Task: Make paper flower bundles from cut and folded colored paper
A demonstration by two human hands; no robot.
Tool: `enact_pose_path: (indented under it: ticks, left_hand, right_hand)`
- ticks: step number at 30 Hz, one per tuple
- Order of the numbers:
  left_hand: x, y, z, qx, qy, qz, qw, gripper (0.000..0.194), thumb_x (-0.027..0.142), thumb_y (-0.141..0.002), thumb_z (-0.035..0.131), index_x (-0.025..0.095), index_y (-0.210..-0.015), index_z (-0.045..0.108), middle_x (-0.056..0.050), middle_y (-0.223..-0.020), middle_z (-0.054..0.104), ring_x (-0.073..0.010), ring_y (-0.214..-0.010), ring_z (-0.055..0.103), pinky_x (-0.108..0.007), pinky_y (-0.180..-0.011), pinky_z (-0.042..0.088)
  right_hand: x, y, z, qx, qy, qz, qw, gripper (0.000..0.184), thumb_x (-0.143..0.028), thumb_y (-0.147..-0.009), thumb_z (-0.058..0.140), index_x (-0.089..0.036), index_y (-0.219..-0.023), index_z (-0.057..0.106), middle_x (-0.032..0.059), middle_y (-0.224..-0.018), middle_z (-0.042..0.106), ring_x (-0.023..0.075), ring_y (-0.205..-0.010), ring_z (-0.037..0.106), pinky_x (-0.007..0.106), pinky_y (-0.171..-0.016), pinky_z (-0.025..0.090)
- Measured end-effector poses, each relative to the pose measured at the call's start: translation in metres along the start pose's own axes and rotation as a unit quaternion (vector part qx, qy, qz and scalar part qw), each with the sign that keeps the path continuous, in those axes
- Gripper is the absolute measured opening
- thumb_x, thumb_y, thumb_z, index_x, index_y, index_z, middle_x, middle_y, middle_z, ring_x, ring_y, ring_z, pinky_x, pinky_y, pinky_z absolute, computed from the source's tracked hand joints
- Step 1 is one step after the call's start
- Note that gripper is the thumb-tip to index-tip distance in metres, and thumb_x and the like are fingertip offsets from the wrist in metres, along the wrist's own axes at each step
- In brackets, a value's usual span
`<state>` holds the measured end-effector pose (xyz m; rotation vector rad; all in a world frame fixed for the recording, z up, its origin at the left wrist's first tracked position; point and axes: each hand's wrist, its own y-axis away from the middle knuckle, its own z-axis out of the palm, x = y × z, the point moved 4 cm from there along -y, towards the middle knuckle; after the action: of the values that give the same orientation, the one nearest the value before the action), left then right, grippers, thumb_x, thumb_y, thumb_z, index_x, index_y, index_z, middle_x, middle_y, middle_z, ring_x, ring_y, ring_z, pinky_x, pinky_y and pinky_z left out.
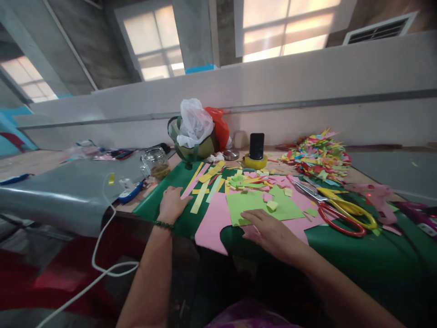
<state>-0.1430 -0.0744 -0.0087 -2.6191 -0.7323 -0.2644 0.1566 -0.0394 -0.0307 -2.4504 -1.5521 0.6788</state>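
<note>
My left hand (171,205), with a dark beaded bracelet at the wrist, rests on the dark green mat (152,202). Its thumb is spread toward the near end of a pink strip (197,180). Yellow and pale green strips (200,197) lie just right of it. My right hand (268,228) lies with outstretched fingers on the near edge of a light green sheet (244,206). Under that sheet spreads a larger pink sheet (215,223) with a curved cut-out. Small folded pink and yellow pieces (272,206) sit on the green sheet.
Scissors (336,207) with red and yellow handles and a pink glue gun (373,198) lie at right. Behind are a heap of coloured scraps (317,155), a phone (256,145) on a yellow tape roll (255,162), a bag (194,146) and a glass mug (155,163).
</note>
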Motion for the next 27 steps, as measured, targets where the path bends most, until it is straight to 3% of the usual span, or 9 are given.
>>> enact_pose_path:
  ticks: [3,7,12,15,18,21,23,25,27]
  left_hand:
    - [-0.018,-0.016,0.016,-0.076,-0.011,-0.04,0.996,0.028,0.028,-0.073,0.068,0.013,-0.096,0.07,-0.017,-0.103,0.069,-0.0321,-0.111,0.058,-0.036,-0.092,0.045]
    - [-0.028,-0.022,0.022,-0.086,0.032,-0.079,0.993,0.015,0.022,-0.07,0.067,0.018,-0.084,0.068,-0.012,-0.089,0.072,-0.0279,-0.091,0.065,-0.032,-0.075,0.047]
    - [-0.035,-0.024,0.007,-0.052,0.144,-0.113,0.982,0.006,0.018,-0.062,0.069,0.021,-0.064,0.064,-0.006,-0.067,0.067,-0.0255,-0.077,0.062,-0.03,-0.064,0.041]
    - [-0.026,-0.022,-0.007,-0.032,0.258,-0.101,0.96,0.011,0.026,-0.063,0.071,0.019,-0.059,0.063,-0.002,-0.059,0.062,-0.02,-0.067,0.058,-0.027,-0.061,0.04]
    - [0.002,-0.017,-0.016,-0.037,0.379,-0.077,0.922,0.023,0.04,-0.065,0.071,0.018,-0.069,0.063,0.001,-0.061,0.06,-0.0133,-0.057,0.054,-0.025,-0.058,0.043]
    - [0.051,-0.008,-0.018,-0.074,0.49,-0.041,0.867,0.038,0.049,-0.06,0.076,0.018,-0.073,0.06,0.003,-0.062,0.058,-0.009,-0.052,0.053,-0.021,-0.054,0.045]
    - [0.093,0.0,-0.015,-0.151,0.638,-0.022,0.755,0.042,0.044,-0.051,0.086,0.017,-0.071,0.06,0.004,-0.059,0.057,-0.0064,-0.051,0.051,-0.016,-0.049,0.04]
    - [0.132,0.007,-0.013,-0.208,0.69,0.007,0.693,0.042,0.04,-0.049,0.089,0.016,-0.069,0.062,0.004,-0.059,0.059,-0.0052,-0.051,0.052,-0.014,-0.048,0.04]
    - [0.162,0.011,-0.011,-0.255,0.707,0.033,0.659,0.039,0.038,-0.051,0.089,0.015,-0.073,0.066,0.004,-0.061,0.061,-0.0052,-0.053,0.054,-0.014,-0.05,0.042]
  right_hand:
    - [-0.003,0.011,-0.001,0.033,-0.025,-0.009,0.999,0.035,-0.026,-0.09,0.062,-0.018,-0.124,0.061,0.0126,-0.117,0.068,0.0243,-0.11,0.063,0.04,-0.091,0.056]
    - [-0.004,0.027,-0.01,0.06,-0.025,-0.013,0.998,0.029,-0.027,-0.092,0.057,-0.019,-0.119,0.064,0.0111,-0.111,0.07,0.0222,-0.103,0.066,0.037,-0.087,0.058]
    - [0.002,0.044,-0.02,0.086,-0.02,0.005,0.996,0.026,-0.028,-0.094,0.053,-0.022,-0.117,0.065,0.0093,-0.108,0.072,0.0204,-0.098,0.07,0.033,-0.081,0.06]
    - [0.007,0.048,-0.027,0.106,-0.02,-0.002,0.994,0.024,-0.031,-0.095,0.052,-0.022,-0.113,0.066,0.0086,-0.104,0.073,0.0198,-0.094,0.071,0.031,-0.077,0.061]
    - [0.012,0.04,-0.04,0.137,-0.013,-0.028,0.99,0.022,-0.029,-0.096,0.051,-0.02,-0.11,0.065,0.0087,-0.1,0.073,0.0192,-0.09,0.071,0.03,-0.074,0.061]
    - [0.015,0.018,-0.057,0.184,-0.004,-0.06,0.981,0.023,-0.022,-0.097,0.048,-0.02,-0.114,0.062,0.0089,-0.103,0.071,0.018,-0.093,0.07,0.03,-0.077,0.06]
    - [0.017,-0.003,-0.067,0.216,0.011,-0.074,0.973,0.03,-0.017,-0.097,0.044,-0.021,-0.123,0.058,0.0109,-0.115,0.067,0.0178,-0.1,0.069,0.03,-0.077,0.06]
    - [0.02,-0.025,-0.077,0.238,0.039,-0.094,0.966,0.037,-0.014,-0.096,0.042,-0.02,-0.131,0.052,0.014,-0.13,0.059,0.0185,-0.105,0.067,0.031,-0.075,0.06]
    - [0.023,-0.045,-0.085,0.245,0.057,-0.14,0.958,0.032,-0.017,-0.096,0.045,-0.02,-0.126,0.056,0.0143,-0.132,0.058,0.0191,-0.109,0.064,0.032,-0.079,0.058]
